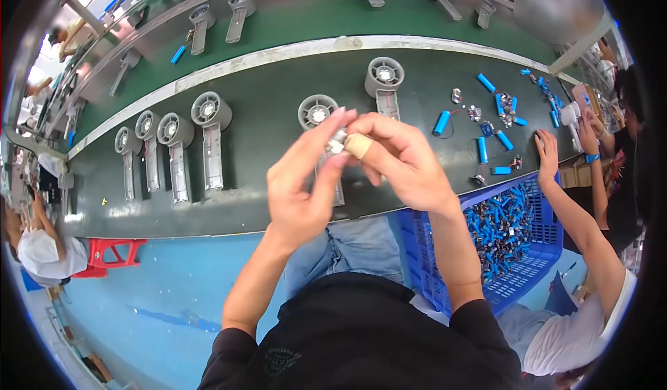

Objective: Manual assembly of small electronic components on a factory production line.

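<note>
My left hand (300,181) and my right hand (410,164) meet over the bench, fingertips pinched together around a small white and silvery part (337,142). Its exact kind is too small to make out. A tan wrap covers the right thumb. Just beneath my fingers lies a grey handheld-fan housing (317,110), its round grille showing and much of its handle hidden by my hands. Slightly farther right, another grey fan housing (384,76) lies with its open handle channel facing up.
Several grey fan housings (176,133) lie to the left. Blue battery cells with small boards (505,105) are scattered at the right. A blue crate (545,241) full of such cells stands below the bench edge. A co-worker's hand (547,155) rests on the right of the bench (264,154).
</note>
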The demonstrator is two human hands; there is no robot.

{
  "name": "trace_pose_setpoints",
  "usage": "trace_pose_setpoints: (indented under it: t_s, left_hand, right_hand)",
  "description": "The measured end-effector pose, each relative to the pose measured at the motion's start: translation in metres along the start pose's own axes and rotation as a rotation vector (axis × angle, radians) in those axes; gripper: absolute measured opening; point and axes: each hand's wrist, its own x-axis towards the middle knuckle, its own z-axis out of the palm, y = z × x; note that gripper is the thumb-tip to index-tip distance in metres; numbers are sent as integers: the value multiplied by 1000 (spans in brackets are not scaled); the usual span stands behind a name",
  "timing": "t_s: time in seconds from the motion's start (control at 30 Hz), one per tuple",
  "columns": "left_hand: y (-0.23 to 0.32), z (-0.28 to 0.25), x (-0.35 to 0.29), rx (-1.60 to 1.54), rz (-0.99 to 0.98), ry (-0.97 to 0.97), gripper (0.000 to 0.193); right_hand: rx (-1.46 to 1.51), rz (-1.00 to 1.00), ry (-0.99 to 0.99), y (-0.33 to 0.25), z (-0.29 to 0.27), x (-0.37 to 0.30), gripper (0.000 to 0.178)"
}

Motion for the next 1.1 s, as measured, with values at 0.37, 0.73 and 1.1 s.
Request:
trace_pose_setpoints:
  t_s: [0.37,0.73,1.1]
  left_hand:
    - [-14,-42,-11,599,-71,-218,18]
    - [-25,-34,-8,418,-318,-52,8]
    - [-41,-32,-25,301,-264,71,20]
  right_hand:
    - [-567,-114,324,57,1,-4,12]
    - [-626,-372,304,85,24,18,20]
    - [-550,-396,425,94,36,25,12]
